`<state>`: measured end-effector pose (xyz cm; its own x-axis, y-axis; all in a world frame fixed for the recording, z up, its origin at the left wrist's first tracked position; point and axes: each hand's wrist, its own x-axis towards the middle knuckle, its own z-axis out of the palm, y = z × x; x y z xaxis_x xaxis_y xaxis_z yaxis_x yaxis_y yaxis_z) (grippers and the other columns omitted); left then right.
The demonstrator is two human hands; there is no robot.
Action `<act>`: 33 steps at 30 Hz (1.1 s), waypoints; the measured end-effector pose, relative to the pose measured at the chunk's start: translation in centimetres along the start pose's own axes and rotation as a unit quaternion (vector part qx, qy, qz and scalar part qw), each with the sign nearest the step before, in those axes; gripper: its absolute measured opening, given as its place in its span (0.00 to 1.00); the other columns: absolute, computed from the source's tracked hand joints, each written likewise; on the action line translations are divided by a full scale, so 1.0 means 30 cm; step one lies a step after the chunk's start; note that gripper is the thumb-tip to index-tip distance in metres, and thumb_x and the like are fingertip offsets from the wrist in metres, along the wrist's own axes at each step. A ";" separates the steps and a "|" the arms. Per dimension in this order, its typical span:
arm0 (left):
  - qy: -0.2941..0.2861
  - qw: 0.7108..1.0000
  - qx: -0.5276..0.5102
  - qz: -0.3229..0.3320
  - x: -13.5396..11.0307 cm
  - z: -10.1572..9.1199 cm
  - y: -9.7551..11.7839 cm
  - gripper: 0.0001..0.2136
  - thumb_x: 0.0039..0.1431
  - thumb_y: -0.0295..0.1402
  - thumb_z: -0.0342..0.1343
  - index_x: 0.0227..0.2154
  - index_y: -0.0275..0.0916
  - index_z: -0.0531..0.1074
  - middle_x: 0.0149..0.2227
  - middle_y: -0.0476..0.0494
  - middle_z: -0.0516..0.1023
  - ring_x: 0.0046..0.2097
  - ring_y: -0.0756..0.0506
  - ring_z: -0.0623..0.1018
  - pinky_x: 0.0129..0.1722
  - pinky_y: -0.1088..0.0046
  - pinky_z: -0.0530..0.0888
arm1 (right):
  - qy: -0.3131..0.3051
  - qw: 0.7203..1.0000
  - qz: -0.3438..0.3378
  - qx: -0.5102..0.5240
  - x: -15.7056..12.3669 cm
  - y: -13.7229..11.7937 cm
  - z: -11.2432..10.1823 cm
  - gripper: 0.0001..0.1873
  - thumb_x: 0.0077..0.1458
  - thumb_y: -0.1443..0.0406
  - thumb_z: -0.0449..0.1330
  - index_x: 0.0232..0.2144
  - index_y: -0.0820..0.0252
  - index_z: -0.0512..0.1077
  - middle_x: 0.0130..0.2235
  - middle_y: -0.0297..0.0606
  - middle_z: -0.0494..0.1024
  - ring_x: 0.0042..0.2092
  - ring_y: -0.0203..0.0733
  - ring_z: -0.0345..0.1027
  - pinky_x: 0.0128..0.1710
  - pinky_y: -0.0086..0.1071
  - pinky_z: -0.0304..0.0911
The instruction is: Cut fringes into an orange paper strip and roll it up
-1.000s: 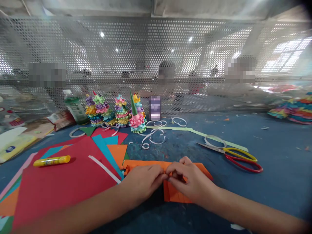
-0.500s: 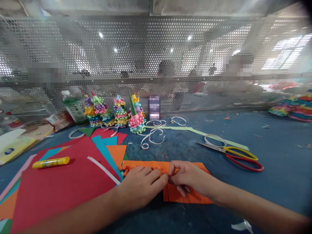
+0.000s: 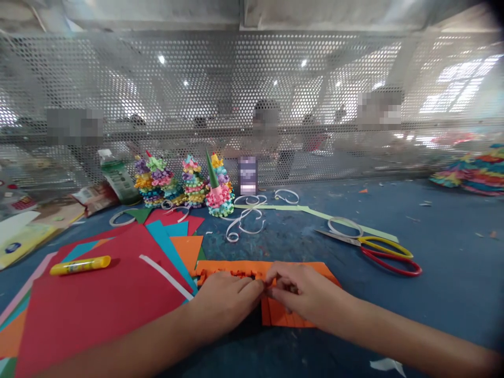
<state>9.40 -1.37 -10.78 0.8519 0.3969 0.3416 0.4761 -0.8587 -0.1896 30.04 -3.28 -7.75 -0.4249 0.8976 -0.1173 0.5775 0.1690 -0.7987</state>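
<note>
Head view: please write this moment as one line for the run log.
left hand: on orange paper | right hand: fingers at its fringed edge | nearby: glue stick, scissors

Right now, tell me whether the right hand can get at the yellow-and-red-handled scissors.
Probably yes: the right hand sits on the orange paper, and only blue tabletop lies between it and the scissors. It would first have to leave the paper.

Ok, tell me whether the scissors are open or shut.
Shut: the scissors have their two blades closed together, ending in a single point.
</note>
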 end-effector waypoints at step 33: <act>0.024 0.999 0.008 -0.023 0.015 -0.021 0.012 0.08 0.68 0.31 0.39 0.39 0.39 0.63 0.24 0.52 0.74 0.23 0.47 0.74 0.21 0.72 0.60 | -0.028 0.998 -0.020 0.050 0.008 0.010 -0.015 0.03 0.50 0.69 0.54 0.28 0.58 0.66 0.20 0.27 0.64 0.22 0.31 0.56 0.22 0.25 0.52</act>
<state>9.81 -1.71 -10.11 0.8180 0.4186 0.3946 0.5177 -0.8347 -0.1877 30.44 -2.83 -7.75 -0.4855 0.8667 -0.1146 0.4877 0.1597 -0.8583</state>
